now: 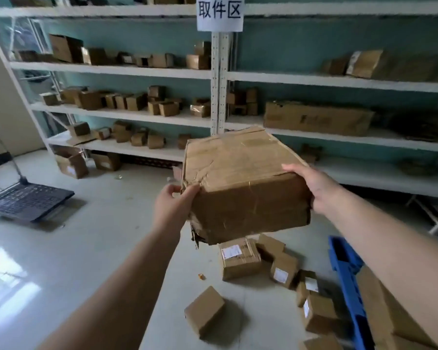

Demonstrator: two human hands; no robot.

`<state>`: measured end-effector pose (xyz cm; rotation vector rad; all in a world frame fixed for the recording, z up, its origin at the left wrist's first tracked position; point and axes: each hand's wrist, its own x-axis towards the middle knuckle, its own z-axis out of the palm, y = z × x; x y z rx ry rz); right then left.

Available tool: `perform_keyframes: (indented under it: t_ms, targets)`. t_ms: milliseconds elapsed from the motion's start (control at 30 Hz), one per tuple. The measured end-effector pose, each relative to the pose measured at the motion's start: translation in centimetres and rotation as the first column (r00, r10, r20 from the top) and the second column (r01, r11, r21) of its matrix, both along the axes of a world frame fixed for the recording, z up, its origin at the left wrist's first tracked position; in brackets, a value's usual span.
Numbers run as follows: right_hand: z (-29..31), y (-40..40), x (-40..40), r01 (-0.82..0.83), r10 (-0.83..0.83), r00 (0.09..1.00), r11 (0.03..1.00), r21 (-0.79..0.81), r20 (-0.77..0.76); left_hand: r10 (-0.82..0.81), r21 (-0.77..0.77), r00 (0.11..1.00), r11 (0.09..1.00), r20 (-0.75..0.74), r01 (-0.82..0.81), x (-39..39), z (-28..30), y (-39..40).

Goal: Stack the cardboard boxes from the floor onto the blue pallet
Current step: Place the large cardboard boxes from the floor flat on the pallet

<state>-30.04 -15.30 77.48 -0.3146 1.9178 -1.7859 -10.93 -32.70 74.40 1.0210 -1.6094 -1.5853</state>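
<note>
Both hands hold one large cardboard box point(245, 183) in the air. Left hand point(173, 203) grips its near-left corner, thumb on the top edge, fingers curled around the torn side. Right hand point(316, 188) presses flat on the right face, thumb over the top edge. A two-sided hold probably suits this box: it is wide, dented and split at the lower left corner.

Blue pallet point(347, 271) lies below and to the right of the box, a brown carton point(382, 306) already on it. Small boxes point(240, 258) lie on the floor point(99, 236) directly below the held box, beside the pallet. Shelves point(127, 69) of parcels stand behind it.
</note>
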Motion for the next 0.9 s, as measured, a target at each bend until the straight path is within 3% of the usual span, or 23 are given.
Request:
perform_keyframes:
  t_ms: [133, 300, 533, 700, 900]
  targets:
    - [7.6, 9.3, -0.6, 0.152, -0.158, 0.986, 0.984, -0.094, -0.061, -0.156, -0.047, 0.984, 0.987, -0.084, 0.153, -3.7, 7.9, 5.3]
    - [12.8, 20.1, -1.0, 0.298, -0.316, 0.945, 0.937, -0.183, -0.079, -0.340, -0.034, 0.925, 0.940, -0.172, 0.339, -6.8, 13.7, 14.3]
    - [15.5, 36.1, -2.9, 0.427, -0.454, 0.887, 0.875, -0.228, -0.082, -0.541, -0.118, 0.828, 0.841, -0.150, 0.528, -13.1, 16.1, 28.5]
    - [16.2, 47.0, -4.3, 0.528, -0.563, 0.818, 0.815, -0.238, -0.115, -0.649, -0.079, 0.743, 0.760, -0.166, 0.646, -18.7, 16.2, 38.1]
    - [16.0, 54.5, -4.8, 0.646, -0.687, 0.717, 0.719, -0.255, -0.121, -0.756, -0.062, 0.627, 0.646, -0.186, 0.761, -23.0, 15.9, 45.3]
